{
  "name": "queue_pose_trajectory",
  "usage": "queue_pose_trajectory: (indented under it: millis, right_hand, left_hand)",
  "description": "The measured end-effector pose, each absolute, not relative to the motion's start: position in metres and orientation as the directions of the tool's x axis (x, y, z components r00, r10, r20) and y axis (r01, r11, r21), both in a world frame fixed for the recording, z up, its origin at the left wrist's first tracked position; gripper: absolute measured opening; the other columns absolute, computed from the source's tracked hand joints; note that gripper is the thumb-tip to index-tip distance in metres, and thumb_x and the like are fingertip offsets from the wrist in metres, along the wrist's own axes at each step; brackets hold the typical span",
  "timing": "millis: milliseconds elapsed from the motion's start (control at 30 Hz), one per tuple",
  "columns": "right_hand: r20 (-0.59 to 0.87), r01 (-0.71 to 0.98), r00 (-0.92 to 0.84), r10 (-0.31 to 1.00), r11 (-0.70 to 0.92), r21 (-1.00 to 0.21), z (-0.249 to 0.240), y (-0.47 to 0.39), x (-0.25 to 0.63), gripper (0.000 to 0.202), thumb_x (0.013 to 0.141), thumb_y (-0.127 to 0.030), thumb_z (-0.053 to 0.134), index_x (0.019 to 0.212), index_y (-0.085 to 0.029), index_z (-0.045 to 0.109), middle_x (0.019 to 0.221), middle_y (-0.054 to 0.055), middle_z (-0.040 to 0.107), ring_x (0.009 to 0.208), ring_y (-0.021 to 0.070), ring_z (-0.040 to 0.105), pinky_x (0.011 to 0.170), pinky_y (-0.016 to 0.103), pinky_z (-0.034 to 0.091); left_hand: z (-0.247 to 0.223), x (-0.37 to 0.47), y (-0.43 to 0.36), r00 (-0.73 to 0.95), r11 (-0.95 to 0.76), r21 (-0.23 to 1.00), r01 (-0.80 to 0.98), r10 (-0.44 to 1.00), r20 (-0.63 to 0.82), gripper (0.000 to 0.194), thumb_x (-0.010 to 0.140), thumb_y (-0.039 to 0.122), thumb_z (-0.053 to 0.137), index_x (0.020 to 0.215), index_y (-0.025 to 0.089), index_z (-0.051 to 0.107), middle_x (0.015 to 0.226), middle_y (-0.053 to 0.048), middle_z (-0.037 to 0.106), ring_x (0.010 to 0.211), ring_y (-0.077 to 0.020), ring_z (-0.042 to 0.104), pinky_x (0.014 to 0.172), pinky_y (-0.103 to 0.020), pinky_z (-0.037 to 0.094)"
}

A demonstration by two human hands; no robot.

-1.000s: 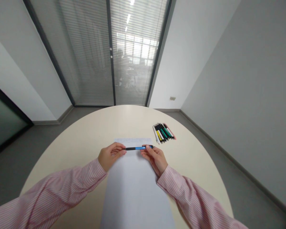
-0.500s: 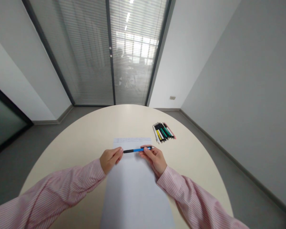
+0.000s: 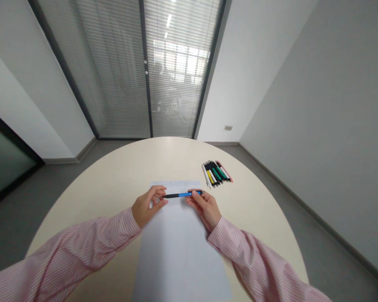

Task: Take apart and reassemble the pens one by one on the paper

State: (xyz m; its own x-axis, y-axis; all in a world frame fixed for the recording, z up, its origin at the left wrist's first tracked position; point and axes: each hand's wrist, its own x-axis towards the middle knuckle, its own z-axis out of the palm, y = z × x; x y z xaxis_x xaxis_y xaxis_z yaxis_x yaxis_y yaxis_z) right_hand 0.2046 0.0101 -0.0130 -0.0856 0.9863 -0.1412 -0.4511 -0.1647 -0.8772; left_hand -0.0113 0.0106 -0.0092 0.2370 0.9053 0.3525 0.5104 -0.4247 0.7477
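A blue and black pen is held level above a long white sheet of paper. Its blue end is pinched between the thumb and fingers of my right hand. Around the black tip, my left hand has its thumb and fingers parted, and the tip lies in the gap between them. Whether a fingertip still touches the tip is hard to make out. Lines of faint print show along the paper's far edge.
Several pens in white, yellow, black, green and pink lie side by side at the right of the round cream table. Beyond the table stands a glass partition with blinds. A grey wall runs along the right.
My left thumb and fingers have opened off the pen's black tip, which they gripped before. The pen, still in my right hand, has risen slightly at its left end.
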Motion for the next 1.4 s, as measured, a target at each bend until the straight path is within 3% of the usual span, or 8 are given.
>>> queue_pose_trajectory:
  millis: [200,367,533,700,900,1033,1167,1400]
  right_hand:
    - [-0.151,-0.470,-0.099,0.983,-0.180,-0.864,-0.013,0.010,0.204,0.028,0.066,-0.033,0.076,0.084,-0.013,0.068,0.073,0.004,0.071,0.065,0.0097,0.066,0.067,0.019,0.054]
    - [-0.159,-0.475,-0.087,0.983,-0.182,-0.861,-0.012,0.010,0.204,0.028,0.066,-0.033,0.076,0.084,-0.012,0.068,0.072,0.004,0.071,0.066,0.0101,0.066,0.067,0.019,0.053]
    - [-0.158,-0.476,-0.097,0.983,-0.185,-0.860,-0.013,0.009,0.204,0.027,0.067,-0.032,0.075,0.085,-0.012,0.068,0.073,0.004,0.071,0.066,0.0098,0.066,0.067,0.019,0.053]
    - [-0.144,-0.484,-0.084,0.986,-0.167,-0.859,-0.014,0.009,0.205,0.027,0.066,-0.032,0.076,0.084,-0.012,0.068,0.072,0.004,0.071,0.065,0.0103,0.066,0.065,0.019,0.054]
    - [-0.151,-0.486,-0.086,0.985,-0.173,-0.856,-0.015,0.009,0.205,0.027,0.066,-0.031,0.076,0.084,-0.013,0.069,0.072,0.004,0.071,0.065,0.0103,0.065,0.065,0.019,0.053]
    - [-0.144,-0.491,-0.090,0.986,-0.170,-0.854,-0.014,0.007,0.206,0.026,0.068,-0.032,0.075,0.084,-0.013,0.068,0.074,0.005,0.071,0.066,0.0107,0.065,0.066,0.021,0.053]
    - [-0.089,-0.528,-0.159,0.983,-0.161,-0.834,-0.010,0.005,0.205,0.025,0.070,-0.032,0.074,0.087,-0.016,0.067,0.074,0.002,0.069,0.067,0.0102,0.065,0.066,0.021,0.052]
    - [-0.057,-0.299,-0.435,0.898,-0.204,-0.932,-0.008,0.001,0.200,0.022,0.072,-0.029,0.071,0.089,-0.016,0.070,0.081,0.003,0.069,0.075,0.0141,0.066,0.080,0.030,0.051]
  left_hand:
    - [-0.014,-0.013,0.014,0.276,-0.400,0.779,0.482,0.914,0.298,0.029,0.087,0.037,0.041,0.077,0.018,0.059,0.059,0.001,0.065,0.054,-0.0116,0.061,0.058,-0.020,0.049]
    - [-0.012,-0.012,0.013,0.226,-0.433,0.771,0.467,0.901,0.369,0.027,0.077,0.035,0.058,0.097,0.018,0.059,0.090,-0.005,0.069,0.076,-0.0149,0.066,0.068,-0.022,0.052]
    - [-0.012,-0.013,0.013,0.253,-0.399,0.786,0.473,0.916,0.312,0.024,0.085,0.036,0.047,0.076,0.018,0.061,0.061,0.000,0.065,0.055,-0.0111,0.061,0.058,-0.020,0.050]
    - [-0.015,-0.011,0.014,0.202,-0.399,0.827,0.396,0.916,0.346,0.026,0.074,0.035,0.061,0.093,0.017,0.058,0.080,-0.004,0.068,0.067,-0.0140,0.065,0.062,-0.022,0.053]
    - [-0.011,-0.013,0.014,0.232,-0.314,0.873,0.373,0.943,0.240,0.028,0.084,0.037,0.048,0.070,0.016,0.059,0.053,0.002,0.063,0.045,-0.0091,0.058,0.047,-0.017,0.047]
    - [-0.013,-0.012,0.016,0.207,-0.282,0.916,0.286,0.951,0.228,0.021,0.080,0.035,0.055,0.075,0.015,0.060,0.059,0.001,0.064,0.052,-0.0096,0.060,0.051,-0.016,0.048]
    - [-0.016,-0.008,0.016,0.143,-0.295,0.930,0.221,0.953,0.268,0.020,0.072,0.031,0.064,0.082,0.014,0.060,0.072,-0.003,0.066,0.066,-0.0124,0.064,0.062,-0.019,0.053]
    - [-0.012,-0.003,0.005,0.374,-0.471,0.830,0.298,0.858,0.352,0.011,0.076,0.023,0.062,0.084,0.015,0.063,0.073,-0.001,0.065,0.063,-0.0104,0.060,0.062,-0.020,0.050]
